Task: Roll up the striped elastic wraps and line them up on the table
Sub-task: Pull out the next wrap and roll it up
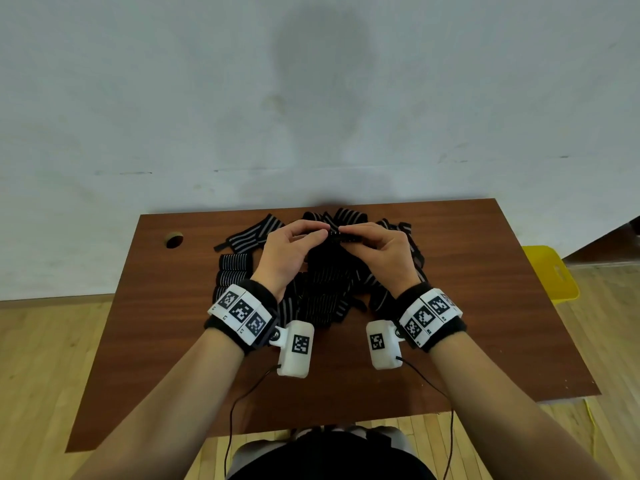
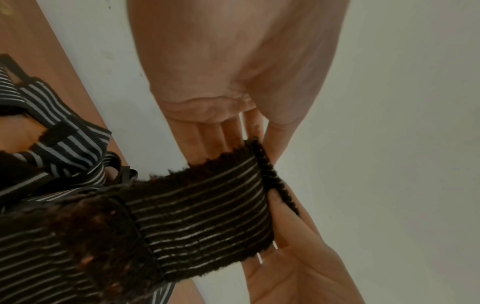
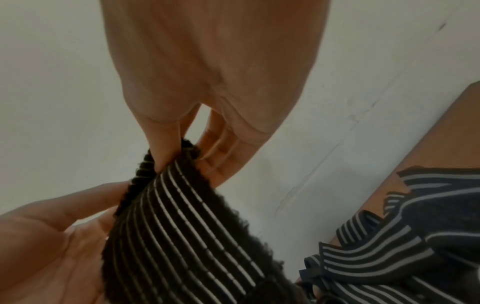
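While loose wraps [image 1: 318, 292] lie on the table [image 1: 467, 306], both hands, left hand [image 1: 287, 251] and right hand [image 1: 381, 252], pinch one wrap's end [image 1: 343, 237]

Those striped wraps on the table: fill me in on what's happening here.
A person is rolling up elastic wraps. Both the left hand and the right hand pinch the end of one striped wrap, held up above the table, apparently just starting its roll. A loose pile of wraps lies under the hands. Three rolled wraps already sit in a row at the left of the pile.
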The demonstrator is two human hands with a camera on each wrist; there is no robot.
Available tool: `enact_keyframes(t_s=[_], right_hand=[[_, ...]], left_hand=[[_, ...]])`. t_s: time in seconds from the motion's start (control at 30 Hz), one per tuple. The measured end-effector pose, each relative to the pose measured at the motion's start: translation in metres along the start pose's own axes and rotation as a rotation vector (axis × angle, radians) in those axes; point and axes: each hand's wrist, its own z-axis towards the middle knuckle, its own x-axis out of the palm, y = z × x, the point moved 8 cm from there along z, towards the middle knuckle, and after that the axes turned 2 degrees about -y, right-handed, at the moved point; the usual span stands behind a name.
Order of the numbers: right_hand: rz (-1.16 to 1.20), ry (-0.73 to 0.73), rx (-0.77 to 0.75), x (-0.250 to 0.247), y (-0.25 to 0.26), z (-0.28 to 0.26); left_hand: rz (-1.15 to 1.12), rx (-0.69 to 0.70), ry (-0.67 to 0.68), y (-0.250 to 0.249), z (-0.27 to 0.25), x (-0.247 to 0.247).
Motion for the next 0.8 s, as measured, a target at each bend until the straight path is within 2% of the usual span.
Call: enact_keyframes(t_s=[0.13, 0.3, 0.43, 0.53, 0.63, 0.8], right_hand=[[0.071, 0.103, 0.13, 0.003, -0.014, -0.003], [-0.011, 0.062, 0.264, 0.0, -0.028, -0.004], [0.018, 0.055, 0.248, -0.001, -0.029, -0.005], [0.024, -0.026, 0.193, -0.007, -0.026, -0.005], [0.005, -0.04, 0.136, -0.006, -0.02, -0.005], [-0.009, -0.015, 0.117, -0.006, -0.021, -0.005]], left_hand=[[0.021, -0.003, -0.003, 0.004, 0.0, 0.0], [0.178, 0.058, 0.006, 0.005, 0.005, -0.001], [0.223, 0.101, 0.029, 0.003, 0.004, 0.003], [0.233, 0.037, 0.039, 0.011, 0.005, 0.004], [0.149, -0.077, 0.057, 0.023, 0.009, 0.006], [-0.013, -0.101, 0.054, 0.025, 0.008, 0.01]])
